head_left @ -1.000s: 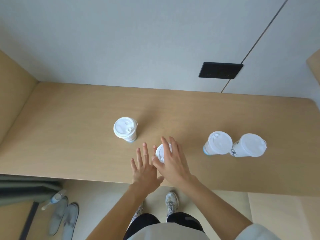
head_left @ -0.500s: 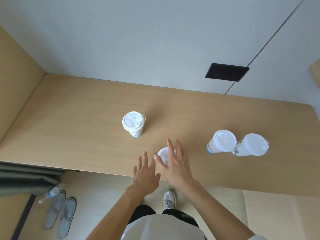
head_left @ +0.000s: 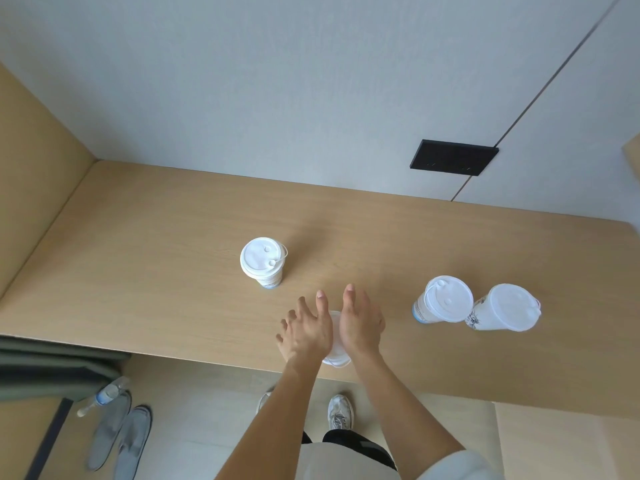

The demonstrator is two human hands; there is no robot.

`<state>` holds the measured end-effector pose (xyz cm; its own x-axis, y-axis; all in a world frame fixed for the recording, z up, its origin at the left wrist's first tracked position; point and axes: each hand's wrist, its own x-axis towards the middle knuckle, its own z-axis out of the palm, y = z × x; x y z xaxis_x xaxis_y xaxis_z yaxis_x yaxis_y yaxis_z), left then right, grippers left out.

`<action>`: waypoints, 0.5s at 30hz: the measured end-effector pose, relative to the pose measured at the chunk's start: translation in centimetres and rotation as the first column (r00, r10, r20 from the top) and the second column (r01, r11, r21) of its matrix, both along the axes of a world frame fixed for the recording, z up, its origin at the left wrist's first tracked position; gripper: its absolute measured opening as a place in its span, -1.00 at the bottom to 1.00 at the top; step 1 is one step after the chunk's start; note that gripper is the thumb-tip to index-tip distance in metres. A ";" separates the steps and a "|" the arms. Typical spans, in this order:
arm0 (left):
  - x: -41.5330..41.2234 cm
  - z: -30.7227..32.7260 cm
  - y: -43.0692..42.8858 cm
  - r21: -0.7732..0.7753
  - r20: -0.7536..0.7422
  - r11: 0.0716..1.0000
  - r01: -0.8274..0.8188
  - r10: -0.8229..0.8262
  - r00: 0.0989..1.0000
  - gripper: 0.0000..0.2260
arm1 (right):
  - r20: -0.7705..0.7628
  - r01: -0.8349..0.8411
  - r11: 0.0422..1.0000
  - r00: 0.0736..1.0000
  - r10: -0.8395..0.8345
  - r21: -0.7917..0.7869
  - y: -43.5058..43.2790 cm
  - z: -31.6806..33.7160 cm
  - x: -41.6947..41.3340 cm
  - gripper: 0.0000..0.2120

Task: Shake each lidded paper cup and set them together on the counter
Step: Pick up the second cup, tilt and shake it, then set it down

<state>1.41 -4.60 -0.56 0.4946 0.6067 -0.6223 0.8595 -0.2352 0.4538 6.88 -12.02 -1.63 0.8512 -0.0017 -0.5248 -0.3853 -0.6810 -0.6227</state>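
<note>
Cupping a small white-lidded paper cup [head_left: 335, 344] between both palms, I have my left hand [head_left: 306, 332] on its left side and my right hand [head_left: 360, 327] on its right, close above the near edge of the light wooden counter [head_left: 156, 271]. Both hands are spread rather than curled: fingers long and nearly straight, pointing away from me, palms facing each other with only the cup's width between them. My hands hide most of the cup; just a strip of white lid shows in the gap and a curve of its rim peeks out below my wrists. Whether its base is on the counter or lifted off it, I cannot tell.

Farther out to the left and away from me, a second white-lidded paper cup with a pale printed side [head_left: 263, 263] stands upright on the counter, apart from my hands. Well off to the right, two more stand as a pair: a lidded cup with a blue band at its foot [head_left: 445, 299] and, touching or nearly touching it, a lidded white cup with a dark drawing on its side [head_left: 505, 308].

Behind the counter, a black rectangular wall plate [head_left: 453, 157] sits on the grey wall. Down on the floor to my left lie grey slippers [head_left: 117, 434] and a clear plastic bottle [head_left: 104, 396].
</note>
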 end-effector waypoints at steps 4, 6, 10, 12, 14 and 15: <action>0.2 -0.5 0.2 0.091 -0.020 0.996 0.026 -0.024 1.000 -0.34 | 0.028 -0.008 0.996 1.000 0.010 -0.089 0.4 -0.3 -0.2 -0.47; 0.3 -0.6 0.2 0.109 -0.040 0.993 0.046 -0.042 0.998 -0.34 | 0.033 -0.026 0.991 0.999 0.031 -0.133 0.4 -0.1 -0.3 -0.44; 0.6 -0.8 0.2 0.108 -0.046 0.993 0.044 -0.040 0.998 -0.35 | 0.030 -0.074 0.984 0.996 0.080 -0.160 0.5 -0.2 -0.2 -0.42; 0.6 -1.0 0.3 0.104 -0.043 0.993 0.063 -0.059 0.997 -0.37 | 0.021 -0.069 0.983 0.997 0.073 -0.169 0.4 -0.1 -0.2 -0.41; 0.6 -1.1 0.5 0.088 -0.031 0.992 0.087 -0.085 0.996 -0.38 | 0.018 -0.049 0.983 0.998 0.053 -0.176 0.5 0.0 -0.4 -0.40; 0.7 -1.2 0.6 0.091 -0.021 0.989 0.114 -0.112 0.993 -0.37 | 0.018 -0.023 0.985 0.999 0.027 -0.174 0.4 0.0 -0.6 -0.39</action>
